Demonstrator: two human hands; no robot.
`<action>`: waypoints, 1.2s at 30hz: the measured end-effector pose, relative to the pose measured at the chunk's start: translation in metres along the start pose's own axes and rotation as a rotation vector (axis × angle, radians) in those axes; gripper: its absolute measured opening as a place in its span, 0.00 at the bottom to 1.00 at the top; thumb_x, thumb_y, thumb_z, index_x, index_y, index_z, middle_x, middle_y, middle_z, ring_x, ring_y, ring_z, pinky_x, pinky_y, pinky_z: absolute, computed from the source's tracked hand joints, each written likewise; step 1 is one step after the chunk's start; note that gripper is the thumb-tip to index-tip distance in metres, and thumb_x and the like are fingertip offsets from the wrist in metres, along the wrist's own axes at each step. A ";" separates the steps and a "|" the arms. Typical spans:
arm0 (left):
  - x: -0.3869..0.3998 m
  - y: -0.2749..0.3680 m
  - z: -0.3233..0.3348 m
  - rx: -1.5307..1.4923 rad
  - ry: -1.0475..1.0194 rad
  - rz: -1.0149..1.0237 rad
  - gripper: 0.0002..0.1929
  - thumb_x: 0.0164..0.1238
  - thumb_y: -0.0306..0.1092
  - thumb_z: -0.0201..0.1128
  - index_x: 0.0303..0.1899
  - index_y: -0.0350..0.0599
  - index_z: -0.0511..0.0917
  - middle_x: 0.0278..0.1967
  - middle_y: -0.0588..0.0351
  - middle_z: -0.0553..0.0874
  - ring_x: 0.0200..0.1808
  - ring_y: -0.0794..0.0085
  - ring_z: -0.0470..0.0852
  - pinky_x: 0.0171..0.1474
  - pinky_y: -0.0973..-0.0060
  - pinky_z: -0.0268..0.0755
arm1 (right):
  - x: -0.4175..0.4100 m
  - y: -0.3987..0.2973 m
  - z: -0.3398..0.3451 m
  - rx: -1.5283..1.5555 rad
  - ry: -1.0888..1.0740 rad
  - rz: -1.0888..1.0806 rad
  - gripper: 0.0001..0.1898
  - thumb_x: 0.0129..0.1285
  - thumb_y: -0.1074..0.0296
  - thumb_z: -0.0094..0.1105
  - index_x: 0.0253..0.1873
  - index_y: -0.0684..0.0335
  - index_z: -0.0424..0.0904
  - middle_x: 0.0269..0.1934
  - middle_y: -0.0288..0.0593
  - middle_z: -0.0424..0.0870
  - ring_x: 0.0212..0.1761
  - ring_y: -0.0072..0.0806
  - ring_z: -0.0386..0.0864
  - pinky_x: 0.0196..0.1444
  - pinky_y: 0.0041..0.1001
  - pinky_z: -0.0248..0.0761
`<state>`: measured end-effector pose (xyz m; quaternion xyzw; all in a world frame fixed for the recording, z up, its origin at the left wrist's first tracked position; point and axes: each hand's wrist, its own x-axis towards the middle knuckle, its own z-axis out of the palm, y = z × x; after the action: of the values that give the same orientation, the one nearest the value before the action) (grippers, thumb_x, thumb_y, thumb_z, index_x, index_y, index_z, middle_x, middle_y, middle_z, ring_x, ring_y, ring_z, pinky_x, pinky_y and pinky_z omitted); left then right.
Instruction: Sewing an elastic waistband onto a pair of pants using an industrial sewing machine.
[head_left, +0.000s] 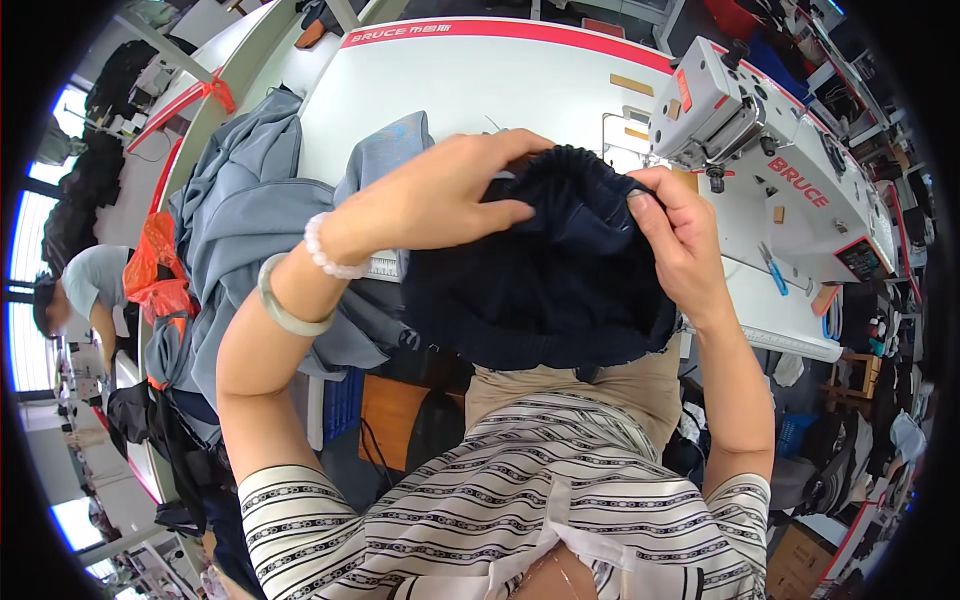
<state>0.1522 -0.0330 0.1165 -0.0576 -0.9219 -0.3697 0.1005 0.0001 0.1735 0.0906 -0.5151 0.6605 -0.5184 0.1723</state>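
Observation:
A dark navy cloth piece (540, 300) with a gathered, elastic-looking edge (566, 161) hangs before me, over the table's front edge and above my lap. My right hand (679, 232) pinches its upper right corner between thumb and fingers. At the upper left, my left hand (457, 191) has its fingers over the gathered edge, the fingertips hidden behind it. Its thumb lies against the cloth's front. Loose fibres show along the lower edge. Just beyond my right hand stands a white Bruce sewing machine (795, 165); the cloth partly hides its needle area.
Grey-blue fabric (255, 202) is heaped on the left and drapes over the table edge. Blue-handled thread snips (772, 270) lie under the machine arm on the white tabletop (450, 75). A ruler scale (787, 343) runs along the front edge. Another person (94, 289) works far left.

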 end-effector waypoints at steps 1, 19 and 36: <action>0.003 0.001 0.005 0.050 0.007 0.003 0.23 0.62 0.24 0.63 0.60 0.34 0.71 0.50 0.45 0.83 0.52 0.63 0.83 0.56 0.71 0.73 | -0.001 -0.002 -0.001 -0.003 0.008 -0.012 0.08 0.72 0.71 0.52 0.47 0.69 0.76 0.30 0.30 0.73 0.32 0.16 0.66 0.36 0.18 0.61; 0.030 0.020 0.023 -0.284 -0.006 -0.109 0.15 0.73 0.40 0.59 0.42 0.31 0.79 0.24 0.50 0.78 0.27 0.77 0.69 0.34 0.74 0.68 | 0.008 -0.012 0.001 -0.077 -0.125 0.137 0.26 0.47 0.72 0.76 0.49 0.65 0.71 0.36 0.40 0.81 0.40 0.28 0.78 0.46 0.28 0.71; 0.031 -0.003 0.023 -0.301 -0.051 0.001 0.15 0.61 0.31 0.70 0.45 0.32 0.79 0.35 0.53 0.85 0.36 0.73 0.78 0.45 0.75 0.73 | 0.023 0.010 0.025 -0.627 -0.049 0.186 0.22 0.47 0.73 0.70 0.48 0.64 0.71 0.37 0.57 0.83 0.42 0.55 0.81 0.43 0.45 0.72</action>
<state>0.1178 -0.0185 0.1056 -0.0816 -0.8584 -0.5020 0.0673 0.0047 0.1409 0.0787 -0.4930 0.8277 -0.2594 0.0678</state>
